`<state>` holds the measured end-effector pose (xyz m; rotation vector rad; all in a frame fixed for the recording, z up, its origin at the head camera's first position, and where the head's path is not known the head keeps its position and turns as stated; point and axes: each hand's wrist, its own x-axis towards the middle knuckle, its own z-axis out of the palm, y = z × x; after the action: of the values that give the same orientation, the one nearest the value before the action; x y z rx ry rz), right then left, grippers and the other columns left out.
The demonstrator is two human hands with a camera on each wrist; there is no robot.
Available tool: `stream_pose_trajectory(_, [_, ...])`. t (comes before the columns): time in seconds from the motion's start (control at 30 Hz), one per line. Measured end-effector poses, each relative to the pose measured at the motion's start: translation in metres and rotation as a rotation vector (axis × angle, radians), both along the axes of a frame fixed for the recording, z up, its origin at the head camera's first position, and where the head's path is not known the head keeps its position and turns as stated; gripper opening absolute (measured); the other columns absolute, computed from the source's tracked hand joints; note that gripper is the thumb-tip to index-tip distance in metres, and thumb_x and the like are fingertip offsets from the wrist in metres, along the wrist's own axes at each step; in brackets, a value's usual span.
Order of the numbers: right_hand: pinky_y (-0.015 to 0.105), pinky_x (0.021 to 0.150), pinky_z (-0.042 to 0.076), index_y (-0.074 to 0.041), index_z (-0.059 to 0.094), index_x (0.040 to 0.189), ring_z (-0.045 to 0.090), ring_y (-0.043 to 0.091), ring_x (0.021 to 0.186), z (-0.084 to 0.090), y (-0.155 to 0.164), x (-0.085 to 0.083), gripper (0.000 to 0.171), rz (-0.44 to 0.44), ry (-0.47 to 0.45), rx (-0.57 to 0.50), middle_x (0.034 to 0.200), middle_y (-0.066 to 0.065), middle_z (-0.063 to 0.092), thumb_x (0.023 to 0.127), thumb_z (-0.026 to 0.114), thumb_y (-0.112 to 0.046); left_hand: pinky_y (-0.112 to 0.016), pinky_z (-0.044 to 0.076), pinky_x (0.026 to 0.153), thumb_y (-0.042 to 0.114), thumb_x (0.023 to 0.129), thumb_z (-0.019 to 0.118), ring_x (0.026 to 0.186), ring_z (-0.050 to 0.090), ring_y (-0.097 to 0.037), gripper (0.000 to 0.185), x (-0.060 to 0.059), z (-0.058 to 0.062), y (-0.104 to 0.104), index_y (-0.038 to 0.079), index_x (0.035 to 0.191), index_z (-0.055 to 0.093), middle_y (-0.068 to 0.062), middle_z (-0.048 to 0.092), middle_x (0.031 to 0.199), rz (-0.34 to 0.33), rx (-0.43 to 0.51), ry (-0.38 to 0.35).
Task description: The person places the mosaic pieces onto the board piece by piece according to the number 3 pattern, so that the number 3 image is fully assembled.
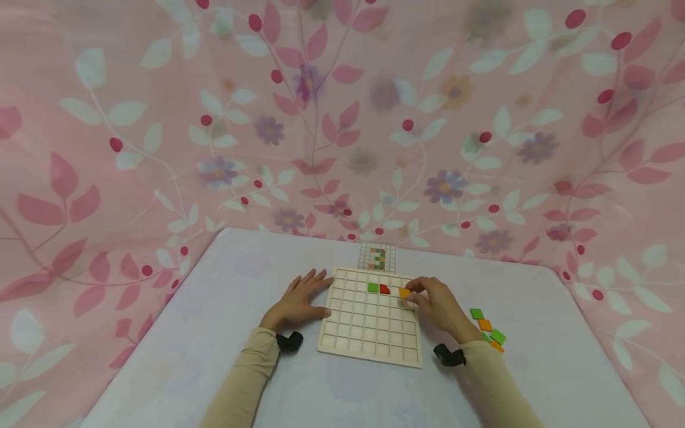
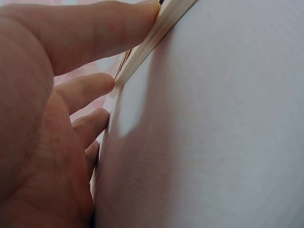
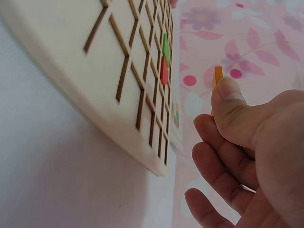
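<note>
Pink floral curtain (image 1: pixel 160 119) behind white table (image 1: pixel 214 333). We take wooden grid board (image 1: pixel 369 324) as landmark. Our left hand (image 1: pixel 299 303) rests at board's left edge, fingers straight, holding nothing. Our right hand (image 1: pixel 441 306) over board's upper right, pinching orange tile (image 1: pixel 404 292). Green tile (image 1: pixel 373 288), red tile (image 1: pixel 385 289) seated in board's second row. Loose tiles (image 1: pixel 488 328) right of board. Pattern card (image 1: pixel 377 258) behind board.

One gridded wooden board (image 1: pixel 369 327); one pattern card (image 1: pixel 377 258); two tiles seated in the board; one orange tile (image 1: pixel 404 292) held; four or five loose tiles (image 1: pixel 488 329) on the worktop.
</note>
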<state>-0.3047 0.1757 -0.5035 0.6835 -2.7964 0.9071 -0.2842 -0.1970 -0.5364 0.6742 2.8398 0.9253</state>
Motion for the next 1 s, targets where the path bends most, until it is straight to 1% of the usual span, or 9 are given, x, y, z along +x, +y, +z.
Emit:
stream_pose_trajectory(0.2, [0.047, 0.092, 0.049, -0.009, 0.068, 0.111, 0.06, 0.021, 0.1, 0.009, -0.015, -0.003, 0.022, 0.016, -0.041, -0.032, 0.104, 0.002, 0.068, 0.092, 0.071, -0.019, -0.06, 0.003, 0.119, 0.047, 0.087, 0.07, 0.153, 0.007, -0.033, 0.082, -0.001, -0.001, 0.0, 0.018, 0.155, 0.034, -0.009, 0.021, 0.164, -0.005, 0.015, 0.012])
stream_pose_trajectory(0.33, [0.045, 0.089, 0.05, -0.009, 0.068, 0.111, 0.06, 0.021, 0.1, 0.013, -0.024, -0.006, 0.022, 0.049, -0.059, -0.045, 0.104, 0.001, 0.069, 0.092, 0.071, -0.019, -0.059, 0.003, 0.119, 0.048, 0.087, 0.069, 0.153, 0.007, -0.033, 0.082, -0.002, -0.001, 0.0, 0.018, 0.155, 0.034, -0.009, 0.021, 0.164, -0.006, 0.008, 0.012])
stream_pose_trajectory(0.43, [0.045, 0.087, 0.052, -0.01, 0.068, 0.111, 0.061, 0.022, 0.099, 0.013, -0.03, -0.008, 0.022, 0.078, -0.046, -0.055, 0.104, 0.001, 0.068, 0.091, 0.071, -0.018, -0.059, 0.003, 0.12, 0.048, 0.087, 0.069, 0.153, 0.007, -0.033, 0.082, -0.001, 0.0, 0.0, 0.018, 0.155, 0.034, -0.008, 0.02, 0.164, -0.006, 0.006, 0.01])
stream_pose_trajectory(0.6, [0.045, 0.087, 0.053, -0.01, 0.068, 0.112, 0.061, 0.023, 0.101, 0.012, -0.039, -0.012, 0.02, 0.116, -0.035, -0.063, 0.107, 0.003, 0.069, 0.093, 0.069, -0.015, -0.058, 0.002, 0.12, 0.047, 0.088, 0.069, 0.153, 0.006, -0.032, 0.082, -0.001, 0.001, -0.001, 0.018, 0.156, 0.034, -0.008, 0.02, 0.165, -0.005, 0.002, 0.007])
stream_pose_trajectory(0.7, [0.042, 0.086, 0.053, -0.013, 0.068, 0.112, 0.06, 0.021, 0.102, 0.011, -0.044, -0.013, 0.018, 0.101, -0.074, -0.058, 0.107, 0.001, 0.068, 0.095, 0.067, -0.016, -0.057, 0.002, 0.12, 0.047, 0.088, 0.069, 0.153, 0.006, -0.031, 0.081, -0.001, 0.0, 0.0, 0.02, 0.156, 0.034, -0.007, 0.02, 0.165, 0.003, -0.001, 0.003])
stream_pose_trajectory(0.83, [0.041, 0.085, 0.052, -0.015, 0.069, 0.11, 0.06, 0.02, 0.101, 0.012, -0.051, -0.014, 0.017, 0.078, -0.127, -0.071, 0.106, -0.002, 0.069, 0.094, 0.069, -0.02, -0.055, 0.002, 0.121, 0.047, 0.087, 0.07, 0.154, 0.006, -0.028, 0.082, -0.001, -0.002, 0.0, 0.022, 0.156, 0.033, -0.003, 0.02, 0.165, 0.017, -0.009, -0.009])
stream_pose_trajectory(1.0, [0.04, 0.085, 0.051, -0.016, 0.069, 0.109, 0.059, 0.02, 0.1, 0.013, -0.058, -0.016, 0.018, 0.089, -0.125, -0.064, 0.105, -0.002, 0.068, 0.093, 0.07, -0.023, -0.053, 0.001, 0.122, 0.048, 0.087, 0.069, 0.154, 0.005, -0.024, 0.082, -0.001, -0.002, 0.0, 0.026, 0.156, 0.032, 0.0, 0.018, 0.165, 0.032, -0.025, -0.015])
